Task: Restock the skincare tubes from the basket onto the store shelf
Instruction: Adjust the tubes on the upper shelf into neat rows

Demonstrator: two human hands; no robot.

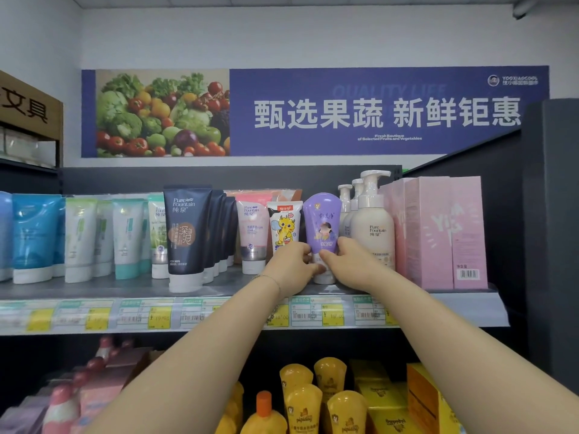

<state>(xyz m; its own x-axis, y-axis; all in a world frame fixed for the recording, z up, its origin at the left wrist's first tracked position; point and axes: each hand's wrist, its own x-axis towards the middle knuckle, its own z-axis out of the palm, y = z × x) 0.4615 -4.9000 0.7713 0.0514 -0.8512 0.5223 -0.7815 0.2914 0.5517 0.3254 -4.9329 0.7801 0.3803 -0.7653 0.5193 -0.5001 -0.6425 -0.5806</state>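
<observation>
A purple skincare tube point(322, 220) stands cap-down on the grey top shelf point(125, 289), between a white tube with a yellow cartoon dragon point(284, 228) and cream pump bottles point(372, 227). My left hand point(289, 266) grips the purple tube's lower left side, and my right hand point(347, 261) grips its lower right side near the white cap. The basket is not in view.
Rows of tubes fill the shelf to the left: blue point(34, 236), white-green point(128, 236), navy point(186, 233), pink point(252, 233). Pink boxes point(438, 233) stand at the right end. Price tags point(316, 313) line the shelf edge. Yellow bottles point(313, 399) sit on the shelf below.
</observation>
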